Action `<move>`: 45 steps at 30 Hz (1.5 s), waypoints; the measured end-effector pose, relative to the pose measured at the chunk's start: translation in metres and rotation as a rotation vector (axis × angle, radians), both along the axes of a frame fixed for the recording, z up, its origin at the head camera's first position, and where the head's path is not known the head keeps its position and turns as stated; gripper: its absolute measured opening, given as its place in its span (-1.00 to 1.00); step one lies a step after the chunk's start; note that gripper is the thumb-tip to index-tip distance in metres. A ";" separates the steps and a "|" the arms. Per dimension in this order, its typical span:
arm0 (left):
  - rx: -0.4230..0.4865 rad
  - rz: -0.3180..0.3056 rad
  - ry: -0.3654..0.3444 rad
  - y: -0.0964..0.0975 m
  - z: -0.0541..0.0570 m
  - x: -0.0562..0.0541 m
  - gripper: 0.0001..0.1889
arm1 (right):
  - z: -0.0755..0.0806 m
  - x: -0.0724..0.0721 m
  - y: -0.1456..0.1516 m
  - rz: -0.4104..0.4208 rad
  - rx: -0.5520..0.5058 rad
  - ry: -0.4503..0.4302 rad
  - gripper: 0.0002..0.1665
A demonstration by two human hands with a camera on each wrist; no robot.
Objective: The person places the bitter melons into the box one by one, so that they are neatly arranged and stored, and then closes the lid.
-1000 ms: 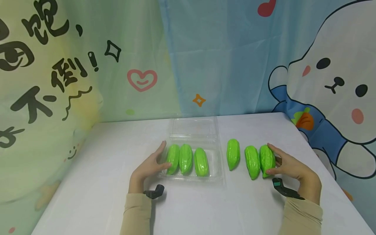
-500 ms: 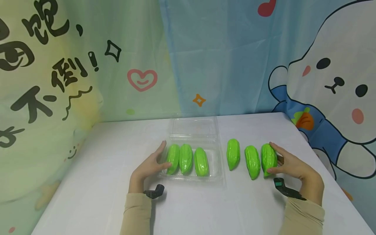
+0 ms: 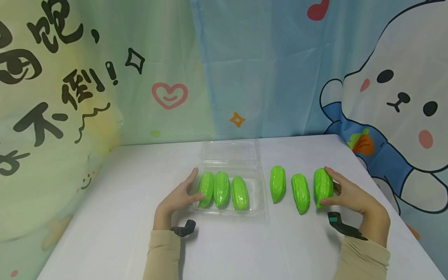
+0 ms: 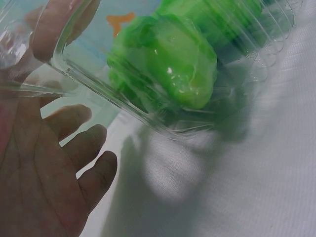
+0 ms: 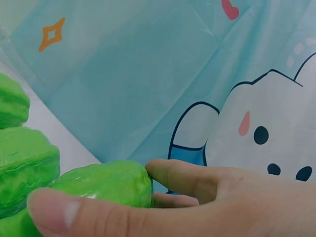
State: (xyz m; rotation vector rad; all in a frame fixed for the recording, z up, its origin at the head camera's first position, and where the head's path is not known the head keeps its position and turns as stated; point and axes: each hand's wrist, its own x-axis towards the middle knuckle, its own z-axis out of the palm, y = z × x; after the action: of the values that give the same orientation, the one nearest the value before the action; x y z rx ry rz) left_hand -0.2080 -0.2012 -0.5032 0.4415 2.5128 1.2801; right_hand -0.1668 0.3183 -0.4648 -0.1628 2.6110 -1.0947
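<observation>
A clear plastic clamshell box (image 3: 258,194) lies with its lid folded back, holding three green bitter melons, among them the middle one (image 3: 221,189). My left hand (image 3: 179,197) spans the box's left side, thumb toward the front and index finger toward the back. The left wrist view shows its other fingers (image 4: 89,148) relaxed outside the plastic wall. On the right, my right hand (image 3: 344,191) pinches another bitter melon (image 3: 322,188) lengthwise between thumb and fingers. In the right wrist view the thumb (image 5: 59,212) crosses in front of that melon.
Two more bitter melons stand between box and right hand, one nearer the box (image 3: 278,184) and one (image 3: 300,193) beside the held melon. A white cloth covers the table (image 3: 238,249). A printed curtain (image 3: 266,77) hangs behind it.
My right hand has moved slightly right and away with its bitter melon, widening the gap to the neighbouring one. The left hand and the box have stayed where they were.
</observation>
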 end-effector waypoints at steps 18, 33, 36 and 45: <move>0.001 -0.002 0.002 0.000 -0.001 0.000 0.07 | 0.021 -0.001 -0.016 0.043 -0.029 0.072 0.45; -0.010 0.004 0.000 0.001 0.000 0.000 0.07 | 0.030 -0.011 -0.041 0.149 -0.094 0.135 0.40; -0.010 0.005 0.001 0.000 0.000 0.000 0.07 | 0.031 -0.012 -0.046 0.155 -0.088 0.133 0.40; -0.001 -0.001 0.003 0.000 -0.001 -0.001 0.08 | 0.036 -0.013 -0.062 0.166 -0.073 0.138 0.39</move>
State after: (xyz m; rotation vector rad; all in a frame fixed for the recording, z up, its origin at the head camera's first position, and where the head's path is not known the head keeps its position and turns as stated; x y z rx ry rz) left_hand -0.2086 -0.2014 -0.5040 0.4454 2.5154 1.2782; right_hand -0.1799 0.2560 -0.4286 -0.4778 2.6212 -1.1573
